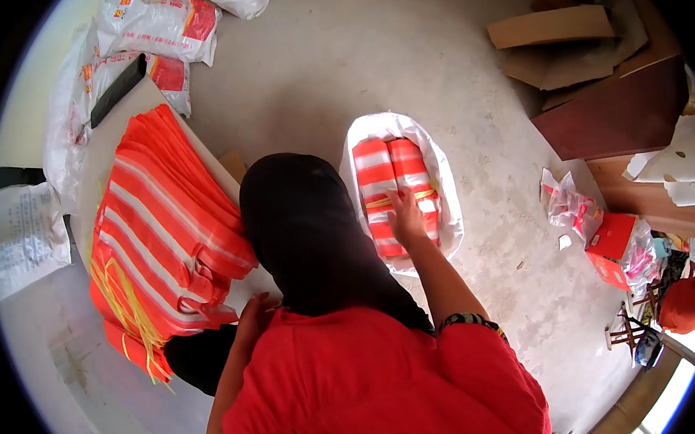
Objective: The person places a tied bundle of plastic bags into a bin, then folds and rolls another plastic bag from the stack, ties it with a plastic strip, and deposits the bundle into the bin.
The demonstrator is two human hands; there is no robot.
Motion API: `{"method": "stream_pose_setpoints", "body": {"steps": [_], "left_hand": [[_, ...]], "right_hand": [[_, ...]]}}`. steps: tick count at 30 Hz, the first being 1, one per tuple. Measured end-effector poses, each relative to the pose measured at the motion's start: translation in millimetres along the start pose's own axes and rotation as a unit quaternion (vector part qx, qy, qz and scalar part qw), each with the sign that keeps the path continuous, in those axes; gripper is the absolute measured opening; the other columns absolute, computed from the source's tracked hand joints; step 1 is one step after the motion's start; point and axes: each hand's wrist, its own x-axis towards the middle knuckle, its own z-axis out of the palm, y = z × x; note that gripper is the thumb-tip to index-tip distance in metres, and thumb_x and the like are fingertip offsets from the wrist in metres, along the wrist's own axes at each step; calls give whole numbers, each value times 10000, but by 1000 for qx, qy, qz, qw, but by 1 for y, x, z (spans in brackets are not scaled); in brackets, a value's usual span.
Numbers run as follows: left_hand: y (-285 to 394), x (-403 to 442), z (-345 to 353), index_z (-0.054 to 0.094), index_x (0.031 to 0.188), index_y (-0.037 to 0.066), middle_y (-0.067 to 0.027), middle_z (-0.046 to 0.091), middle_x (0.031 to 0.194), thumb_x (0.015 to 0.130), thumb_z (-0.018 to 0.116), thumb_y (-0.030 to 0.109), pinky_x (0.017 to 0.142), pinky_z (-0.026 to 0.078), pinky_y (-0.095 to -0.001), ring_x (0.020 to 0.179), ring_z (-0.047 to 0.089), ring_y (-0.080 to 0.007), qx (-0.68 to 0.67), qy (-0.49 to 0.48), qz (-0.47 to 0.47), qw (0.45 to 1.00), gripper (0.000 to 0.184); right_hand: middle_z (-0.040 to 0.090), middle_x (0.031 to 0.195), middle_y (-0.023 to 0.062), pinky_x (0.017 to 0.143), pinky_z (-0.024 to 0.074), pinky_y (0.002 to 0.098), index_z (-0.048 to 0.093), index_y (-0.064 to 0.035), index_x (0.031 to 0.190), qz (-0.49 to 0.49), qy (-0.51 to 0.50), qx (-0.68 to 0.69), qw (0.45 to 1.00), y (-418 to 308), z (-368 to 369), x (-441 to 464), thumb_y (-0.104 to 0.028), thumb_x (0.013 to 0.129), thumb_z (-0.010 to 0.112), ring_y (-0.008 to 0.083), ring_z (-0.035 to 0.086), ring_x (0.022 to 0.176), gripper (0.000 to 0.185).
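Observation:
Two red-and-white striped bundles (376, 168) lie side by side in an open white sack (451, 211) on the floor. A yellow tie runs across them. My right hand (406, 218) rests on the bundles at the tie, its fingers partly bent; whether it grips anything is not clear. To the left, a fanned stack of striped red-and-white bags (167, 218) lies on a light surface, with loose yellow strips (124, 299) over its lower left part. My left hand (256, 312) is beside the stack's lower right corner, near my lap, its fingers mostly hidden.
Printed white sacks (157, 26) lie at the upper left, near a dark bar (118, 90). Cardboard (550, 27) and a dark red panel (617, 116) are at the upper right. A red box (612, 242) and plastic bags (571, 201) sit at the right.

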Motion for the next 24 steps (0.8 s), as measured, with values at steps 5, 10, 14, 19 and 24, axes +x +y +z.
{"method": "stream_pose_setpoints", "body": {"steps": [5,10,14,19,24], "left_hand": [[-7,9,-7,439,1522,77,-165,581,1379,1059,542,534,1055,498,-492,1205,598,-334,-4,15,-12,1000,659],[-9,19,-10,477,1474,70,-165,597,1341,1071,541,477,1030,516,-474,1165,614,-317,12,42,-18,999,577],[-23,40,-28,508,1432,62,-163,621,1273,1080,527,428,1018,521,-450,1121,624,-301,-1,8,-10,1000,509],[-12,14,-4,527,1401,55,-153,630,1227,1077,531,414,994,521,-439,1085,623,-291,5,42,-5,999,484],[-26,37,-29,541,1370,48,-150,630,1221,1061,550,395,986,513,-435,1069,612,-287,10,33,1,999,465]], "right_hand": [[219,1728,131,1278,131,599,438,-245,1582,-99,-22,-231,968,11,34,-11,-326,934,705,395,147,1605,705],[137,1762,103,1286,55,604,384,-271,1622,-86,-84,-293,949,9,40,-6,-370,979,614,375,56,1629,691],[166,1751,118,1289,70,599,418,-236,1600,-124,-124,-288,941,-2,31,-15,-391,1004,549,382,70,1625,629],[211,1729,121,1284,123,604,451,-207,1571,-129,-184,-272,936,-15,17,-34,-382,1020,525,386,99,1618,583],[272,1696,113,1266,183,614,452,-189,1565,-138,-147,-280,939,0,38,-30,-385,1013,531,396,187,1587,592]]}}
